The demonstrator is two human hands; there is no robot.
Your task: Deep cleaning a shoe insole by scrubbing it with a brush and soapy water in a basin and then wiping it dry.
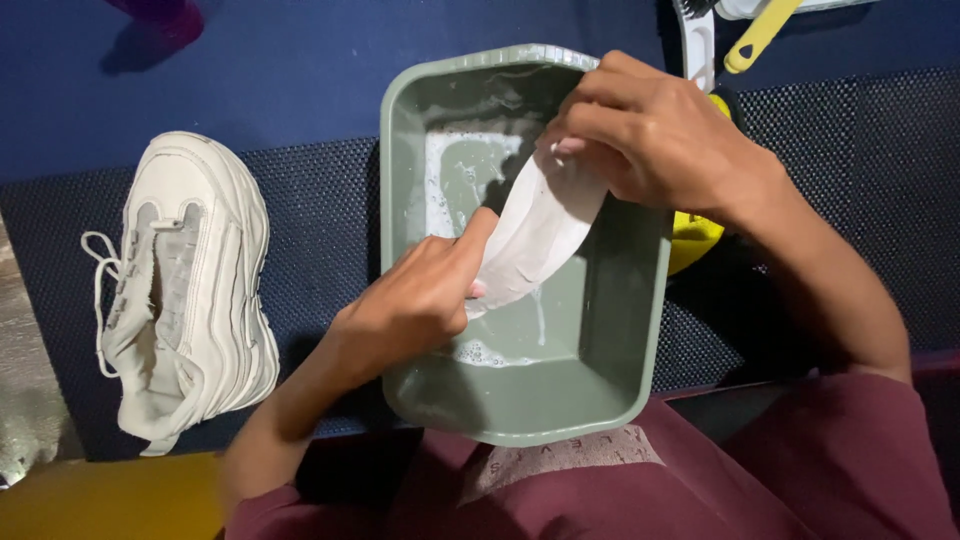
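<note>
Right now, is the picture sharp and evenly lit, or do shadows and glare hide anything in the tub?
Head view: sharp in the middle, on the white insole and both hands, left and right. The hands cast dark shadows inside the green tub; faint sheen on the soapy water, no harsh glare. The white shoe is bright but readable.

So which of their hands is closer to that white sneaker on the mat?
Left. The left hand grips the white insole's lower end over the green tub, nearer the white sneaker. The right hand holds the upper end, farther away.
</note>
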